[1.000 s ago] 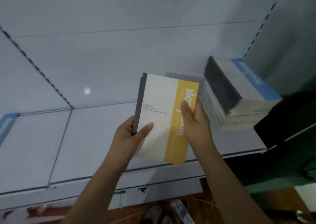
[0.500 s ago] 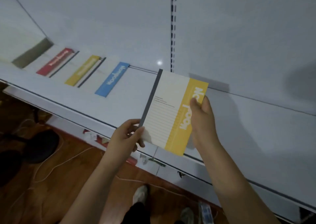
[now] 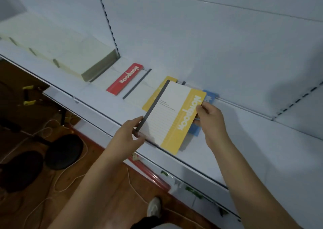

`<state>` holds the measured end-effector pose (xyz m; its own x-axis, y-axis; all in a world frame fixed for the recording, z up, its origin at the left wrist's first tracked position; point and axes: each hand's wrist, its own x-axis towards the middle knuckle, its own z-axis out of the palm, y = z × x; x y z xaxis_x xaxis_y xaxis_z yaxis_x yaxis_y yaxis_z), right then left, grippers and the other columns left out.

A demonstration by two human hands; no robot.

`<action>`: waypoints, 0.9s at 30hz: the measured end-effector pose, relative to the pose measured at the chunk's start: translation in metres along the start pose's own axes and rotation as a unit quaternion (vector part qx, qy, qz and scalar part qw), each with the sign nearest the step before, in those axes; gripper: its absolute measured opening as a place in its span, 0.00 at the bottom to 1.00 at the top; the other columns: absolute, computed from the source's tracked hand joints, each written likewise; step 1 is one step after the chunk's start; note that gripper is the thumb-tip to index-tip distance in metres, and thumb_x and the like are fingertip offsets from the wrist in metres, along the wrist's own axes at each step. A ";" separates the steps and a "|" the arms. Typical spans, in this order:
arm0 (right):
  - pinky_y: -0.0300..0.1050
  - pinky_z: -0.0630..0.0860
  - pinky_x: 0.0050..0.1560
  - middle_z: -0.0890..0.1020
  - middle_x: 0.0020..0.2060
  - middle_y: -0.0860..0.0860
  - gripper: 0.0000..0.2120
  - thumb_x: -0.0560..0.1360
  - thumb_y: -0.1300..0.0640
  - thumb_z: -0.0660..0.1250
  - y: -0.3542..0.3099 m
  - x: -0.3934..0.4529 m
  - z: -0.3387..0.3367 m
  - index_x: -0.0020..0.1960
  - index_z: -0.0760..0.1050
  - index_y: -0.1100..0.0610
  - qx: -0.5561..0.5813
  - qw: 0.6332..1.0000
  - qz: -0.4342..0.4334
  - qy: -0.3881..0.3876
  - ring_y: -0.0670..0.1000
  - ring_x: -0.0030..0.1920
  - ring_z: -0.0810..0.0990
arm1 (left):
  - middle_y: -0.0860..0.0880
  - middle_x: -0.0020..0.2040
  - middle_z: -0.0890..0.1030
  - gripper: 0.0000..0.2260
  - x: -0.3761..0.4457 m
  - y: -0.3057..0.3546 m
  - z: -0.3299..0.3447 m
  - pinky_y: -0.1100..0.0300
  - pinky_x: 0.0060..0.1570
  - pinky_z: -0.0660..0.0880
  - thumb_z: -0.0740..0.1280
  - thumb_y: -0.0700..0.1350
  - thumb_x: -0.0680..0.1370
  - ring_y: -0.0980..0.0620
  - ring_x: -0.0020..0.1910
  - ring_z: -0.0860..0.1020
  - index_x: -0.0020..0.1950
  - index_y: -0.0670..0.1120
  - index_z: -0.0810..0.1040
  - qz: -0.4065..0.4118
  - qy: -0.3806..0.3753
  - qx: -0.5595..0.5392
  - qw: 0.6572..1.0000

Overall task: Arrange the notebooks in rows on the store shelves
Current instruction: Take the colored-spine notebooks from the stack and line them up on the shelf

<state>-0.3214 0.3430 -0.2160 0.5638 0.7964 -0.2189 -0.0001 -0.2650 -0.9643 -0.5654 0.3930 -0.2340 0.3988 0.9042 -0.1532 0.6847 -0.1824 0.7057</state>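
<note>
I hold a white notebook with a yellow band and grey spine (image 3: 172, 114) just above the white shelf (image 3: 244, 159). My left hand (image 3: 130, 136) pinches its spine near the lower corner. My right hand (image 3: 209, 118) grips the yellow edge. Three notebooks lie flat in a row on the shelf behind it: a red-banded one (image 3: 125, 78), a yellow-banded one (image 3: 155, 96) partly covered by the held notebook, and a blue-banded one (image 3: 194, 129) mostly hidden under it and my right hand.
A row of cream paper stacks (image 3: 73, 54) fills the shelf's left part. Slotted uprights run up the white back wall (image 3: 209, 45). Below are a wooden floor with cables, black round bases (image 3: 64, 152) and my shoe (image 3: 153, 207).
The view swung left along the shelf, away from the notebook pile. The held notebook now hovers over the row of laid notebooks, covering the blue and yellow ones. Both hands keep their hold.
</note>
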 end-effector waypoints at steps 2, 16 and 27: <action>0.44 0.82 0.42 0.82 0.39 0.55 0.11 0.81 0.63 0.59 -0.010 0.022 0.029 0.46 0.78 0.63 0.004 1.000 0.006 -0.004 0.51 0.40 0.83 | 0.56 0.60 0.72 0.27 0.027 -0.014 -0.024 0.67 0.50 0.71 0.69 0.46 0.79 0.56 0.53 0.74 0.76 0.54 0.65 0.020 0.007 0.039 0.999; 0.51 0.72 0.65 0.76 0.47 0.53 0.09 0.78 0.57 0.65 -0.039 0.111 0.120 0.57 0.73 0.57 0.041 0.978 0.202 -0.036 0.48 0.45 0.74 | 0.45 0.68 0.71 0.32 0.155 -0.055 -0.076 0.59 0.64 0.66 0.70 0.50 0.78 0.47 0.66 0.70 0.78 0.47 0.61 0.133 -0.054 0.185 0.972; 0.55 0.74 0.64 0.80 0.60 0.54 0.11 0.76 0.59 0.66 -0.043 0.115 0.134 0.59 0.76 0.54 0.094 0.976 0.193 -0.048 0.53 0.60 0.78 | 0.44 0.70 0.73 0.25 0.165 -0.074 -0.080 0.52 0.68 0.67 0.70 0.43 0.78 0.44 0.69 0.70 0.74 0.44 0.69 0.178 -0.034 0.182 0.966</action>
<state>-0.3676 0.5188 -0.2193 0.4125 0.7065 -0.5751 -0.3536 -0.4576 -0.8158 -0.5990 0.5864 -0.2559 0.6793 0.7339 0.0017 0.6606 -0.6125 0.4342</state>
